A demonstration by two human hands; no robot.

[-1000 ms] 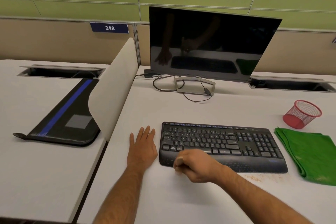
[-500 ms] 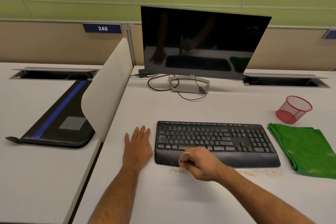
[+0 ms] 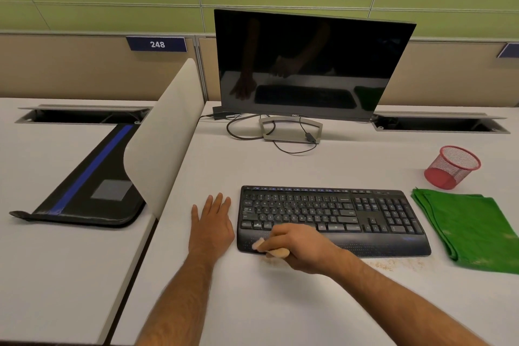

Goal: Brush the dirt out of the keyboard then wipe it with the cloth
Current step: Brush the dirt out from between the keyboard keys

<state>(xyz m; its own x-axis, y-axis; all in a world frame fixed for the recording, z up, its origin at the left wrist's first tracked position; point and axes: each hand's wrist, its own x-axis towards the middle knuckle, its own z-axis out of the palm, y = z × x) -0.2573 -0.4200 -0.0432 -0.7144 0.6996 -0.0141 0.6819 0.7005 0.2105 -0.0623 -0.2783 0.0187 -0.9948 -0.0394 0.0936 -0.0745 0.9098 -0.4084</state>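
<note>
Spanning whole view, white desk (image 3: 280,303). Dark monitor (image 3: 309,64) at back edge. Black keyboard (image 3: 365,216) near front edge, centre. Folded green cloth (image 3: 471,230) just beside keyboard's right end, toward right edge. Left hand (image 3: 212,222) flat on desk, fingers straight, beside keyboard's left end. Right hand (image 3: 300,247) curled round pale brush (image 3: 271,250) at keyboard's front-left corner. Red mesh cup (image 3: 452,167) behind cloth; contents cannot tell. Tan dirt (image 3: 393,263) scattered along keyboard's front edge.
</note>
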